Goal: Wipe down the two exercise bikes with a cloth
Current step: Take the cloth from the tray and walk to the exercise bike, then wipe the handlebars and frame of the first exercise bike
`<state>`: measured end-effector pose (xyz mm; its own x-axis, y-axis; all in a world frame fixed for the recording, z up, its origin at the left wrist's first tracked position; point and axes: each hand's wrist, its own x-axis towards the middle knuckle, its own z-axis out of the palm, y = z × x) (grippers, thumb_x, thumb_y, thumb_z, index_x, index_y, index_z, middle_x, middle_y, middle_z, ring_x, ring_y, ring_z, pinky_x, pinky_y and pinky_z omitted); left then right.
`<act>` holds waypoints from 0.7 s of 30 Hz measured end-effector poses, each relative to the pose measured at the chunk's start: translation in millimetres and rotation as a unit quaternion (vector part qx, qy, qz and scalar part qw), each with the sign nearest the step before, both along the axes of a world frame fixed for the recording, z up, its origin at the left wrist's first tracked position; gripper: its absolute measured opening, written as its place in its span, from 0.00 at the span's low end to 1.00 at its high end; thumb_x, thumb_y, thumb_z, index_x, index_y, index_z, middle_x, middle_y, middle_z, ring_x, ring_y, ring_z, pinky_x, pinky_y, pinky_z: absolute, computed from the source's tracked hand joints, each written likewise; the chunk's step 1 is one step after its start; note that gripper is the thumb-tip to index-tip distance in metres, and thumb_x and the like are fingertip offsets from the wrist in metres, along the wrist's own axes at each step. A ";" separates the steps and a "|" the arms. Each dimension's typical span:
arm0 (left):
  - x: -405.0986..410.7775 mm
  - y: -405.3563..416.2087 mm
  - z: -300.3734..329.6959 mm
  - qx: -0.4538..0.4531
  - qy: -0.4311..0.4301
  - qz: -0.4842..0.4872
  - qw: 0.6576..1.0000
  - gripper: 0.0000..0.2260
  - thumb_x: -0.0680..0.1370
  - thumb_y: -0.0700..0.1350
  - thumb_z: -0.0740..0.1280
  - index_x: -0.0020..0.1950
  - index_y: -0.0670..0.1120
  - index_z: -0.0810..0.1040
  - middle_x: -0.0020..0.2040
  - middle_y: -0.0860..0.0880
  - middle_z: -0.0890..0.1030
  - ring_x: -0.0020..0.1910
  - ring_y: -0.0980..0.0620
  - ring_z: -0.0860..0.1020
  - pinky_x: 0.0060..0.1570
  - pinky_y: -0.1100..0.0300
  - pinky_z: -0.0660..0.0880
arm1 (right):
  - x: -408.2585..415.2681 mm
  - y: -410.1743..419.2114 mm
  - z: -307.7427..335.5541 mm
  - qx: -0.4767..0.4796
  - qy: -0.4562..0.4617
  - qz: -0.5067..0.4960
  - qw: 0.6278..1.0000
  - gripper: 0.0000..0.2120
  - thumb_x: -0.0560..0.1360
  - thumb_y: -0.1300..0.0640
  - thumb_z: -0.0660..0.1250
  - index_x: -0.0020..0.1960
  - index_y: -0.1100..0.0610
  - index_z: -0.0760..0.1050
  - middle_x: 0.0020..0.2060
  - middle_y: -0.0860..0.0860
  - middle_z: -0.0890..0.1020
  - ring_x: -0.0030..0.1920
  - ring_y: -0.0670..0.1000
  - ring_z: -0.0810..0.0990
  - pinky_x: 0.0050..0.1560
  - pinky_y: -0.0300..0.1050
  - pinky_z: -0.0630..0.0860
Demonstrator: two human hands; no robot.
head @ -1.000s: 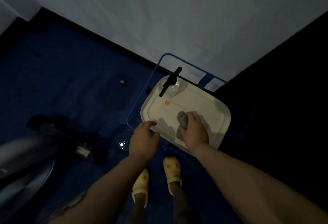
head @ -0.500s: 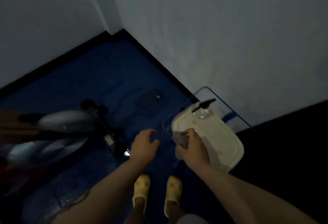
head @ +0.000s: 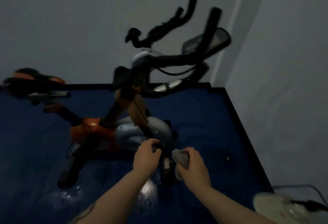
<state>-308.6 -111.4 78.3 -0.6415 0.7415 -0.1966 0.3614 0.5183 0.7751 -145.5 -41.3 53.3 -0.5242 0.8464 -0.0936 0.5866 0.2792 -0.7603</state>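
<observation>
Nearest the camera, two bare forearms are reaching forward over the dark blue floor [head: 204, 117], and the whole scene is lying dim and motion-blurred, so fine detail is hard to read. At the bottom right edge, a pale tray [head: 276, 207] is being cut off by the frame, with something dark and smeared lying on it that cannot be identified.

The right hand [head: 194, 167] is clenching a crumpled grey cloth [head: 181, 159], fingers curled round it, with the wad bulging out toward the left hand. The left hand [head: 146, 158] is hanging just beside it with fingers curled downward; whether they are gripping the dark part of the bike under them or only overlapping it cannot be told.

Just beyond both hands, the exercise bike [head: 124, 128] is standing on the floor, its pale flywheel cover sitting directly past the left hand's knuckles and its lower front post showing between the two hands. The cloth is staying close to that post, but contact is not discernible. Farther off, the orange-and-black saddle [head: 33, 78] is being clipped at the left edge, and the black handlebars [head: 188, 28] are rising blurred against the grey wall [head: 71, 19].
</observation>
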 end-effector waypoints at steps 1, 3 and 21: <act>-17.1 -10.7 2.2 0.006 -0.003 0.008 1.000 0.15 0.74 0.44 0.66 0.61 0.51 0.76 0.60 0.51 0.77 0.56 0.53 0.77 0.60 0.52 0.74 | -20.3 -7.4 3.1 0.003 0.002 0.012 1.000 0.15 0.69 0.49 0.69 0.51 0.41 0.66 0.48 0.41 0.72 0.48 0.42 0.73 0.37 0.36 0.69; -53.4 -32.5 4.9 0.009 0.008 0.013 1.000 0.16 0.74 0.44 0.66 0.62 0.50 0.76 0.60 0.51 0.78 0.57 0.52 0.77 0.61 0.51 0.74 | -62.3 -24.9 9.6 0.008 0.011 0.019 1.000 0.14 0.69 0.50 0.69 0.50 0.42 0.67 0.48 0.42 0.73 0.47 0.42 0.73 0.36 0.34 0.68; -269.4 -64.2 31.2 0.095 0.011 -0.009 0.995 0.15 0.75 0.41 0.66 0.60 0.52 0.76 0.58 0.54 0.78 0.58 0.56 0.76 0.58 0.61 0.72 | -286.6 -74.3 68.7 0.029 0.138 -0.056 0.988 0.15 0.68 0.50 0.70 0.52 0.40 0.69 0.50 0.39 0.74 0.50 0.41 0.76 0.49 0.49 0.79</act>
